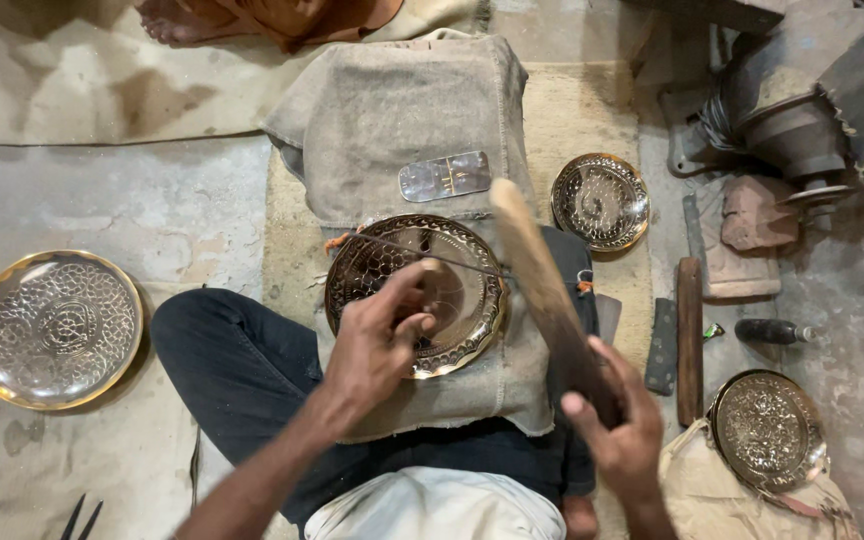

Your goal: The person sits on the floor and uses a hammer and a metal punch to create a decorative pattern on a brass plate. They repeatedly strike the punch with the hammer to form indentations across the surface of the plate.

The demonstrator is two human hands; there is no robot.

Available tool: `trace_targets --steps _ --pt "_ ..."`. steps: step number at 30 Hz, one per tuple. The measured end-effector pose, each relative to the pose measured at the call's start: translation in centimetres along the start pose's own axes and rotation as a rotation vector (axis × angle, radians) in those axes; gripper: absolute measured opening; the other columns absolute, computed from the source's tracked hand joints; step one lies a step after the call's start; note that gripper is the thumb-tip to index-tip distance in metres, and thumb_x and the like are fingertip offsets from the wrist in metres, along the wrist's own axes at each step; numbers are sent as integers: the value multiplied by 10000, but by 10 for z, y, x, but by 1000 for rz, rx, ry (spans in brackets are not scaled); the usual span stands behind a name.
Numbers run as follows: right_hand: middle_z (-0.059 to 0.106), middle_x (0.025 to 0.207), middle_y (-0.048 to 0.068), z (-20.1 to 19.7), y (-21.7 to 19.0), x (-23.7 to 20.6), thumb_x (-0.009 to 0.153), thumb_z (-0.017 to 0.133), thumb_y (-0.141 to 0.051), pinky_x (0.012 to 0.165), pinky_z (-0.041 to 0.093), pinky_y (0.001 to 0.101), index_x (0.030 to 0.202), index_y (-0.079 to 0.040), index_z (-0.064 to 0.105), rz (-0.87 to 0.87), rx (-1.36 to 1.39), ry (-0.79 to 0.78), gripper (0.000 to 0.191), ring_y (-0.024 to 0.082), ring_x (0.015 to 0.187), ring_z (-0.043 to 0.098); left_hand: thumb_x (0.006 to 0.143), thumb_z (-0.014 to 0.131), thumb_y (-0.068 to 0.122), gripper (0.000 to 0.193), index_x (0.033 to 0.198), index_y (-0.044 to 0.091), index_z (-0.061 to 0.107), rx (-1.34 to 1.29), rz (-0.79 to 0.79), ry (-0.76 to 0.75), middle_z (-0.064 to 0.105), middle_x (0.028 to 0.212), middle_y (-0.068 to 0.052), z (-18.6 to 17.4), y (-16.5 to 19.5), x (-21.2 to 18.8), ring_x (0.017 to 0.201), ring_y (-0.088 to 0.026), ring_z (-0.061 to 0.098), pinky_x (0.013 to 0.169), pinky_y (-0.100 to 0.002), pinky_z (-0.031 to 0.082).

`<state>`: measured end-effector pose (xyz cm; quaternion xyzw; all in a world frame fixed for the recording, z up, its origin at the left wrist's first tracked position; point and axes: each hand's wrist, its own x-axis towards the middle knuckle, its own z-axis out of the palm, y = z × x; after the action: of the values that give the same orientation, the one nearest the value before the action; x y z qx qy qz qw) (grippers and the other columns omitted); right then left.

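Brass plate (417, 293) under fisted left hand (377, 345); right hand (617, 425) grips raised wooden mallet (547, 290).

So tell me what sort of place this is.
Most likely a metal engraver's floor workshop. The left hand sets a thin tool on an engraved brass plate, the right hand holds a wooden mallet, and finished plates lie around.
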<state>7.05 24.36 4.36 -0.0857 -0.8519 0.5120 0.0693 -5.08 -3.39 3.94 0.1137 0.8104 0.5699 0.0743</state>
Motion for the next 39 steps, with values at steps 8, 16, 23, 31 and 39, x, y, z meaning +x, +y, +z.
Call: trace_targets --steps 8,16,23,31,39 --pt "759 918 93 -5 -51 98 837 801 -311 587 595 301 1455 -211 604 -126 -311 -349 657 172 592 714 931 589 -85 518 1426 50 520 -32 -11 206 756 1038 -185 16 -12 -20 946 -263 796 797 -332 698" --pt "783 1046 109 -5 -90 124 936 720 -319 728 644 312 1433 -164 575 -445 -218 -468 541 173 792 774 898 624 -81 540 1411 77 569 32 -78 160 758 1050 -195 11 1 -12 930 -245 790 755 -324 677" --pt "756 969 112 -14 -84 114 929 752 -282 697 567 330 1526 -143 544 -211 -165 -407 648 171 753 680 861 621 -133 546 1369 66 600 -27 2 90 770 1094 -178 6 -1 -10 953 -230 799 803 -317 668" --pt "719 884 78 -9 -93 127 897 729 -324 627 528 342 1455 -145 565 -261 -215 -520 608 157 660 635 855 665 -79 496 1331 49 606 -31 -111 198 791 1008 -175 13 -1 -19 893 -230 802 710 -346 646" --pt "806 1030 61 10 -132 157 950 631 -387 566 630 311 1445 -208 576 -456 -441 -826 530 106 618 730 913 678 30 421 1315 32 553 -16 -281 337 765 928 -145 28 2 -39 735 -229 776 536 -348 655"
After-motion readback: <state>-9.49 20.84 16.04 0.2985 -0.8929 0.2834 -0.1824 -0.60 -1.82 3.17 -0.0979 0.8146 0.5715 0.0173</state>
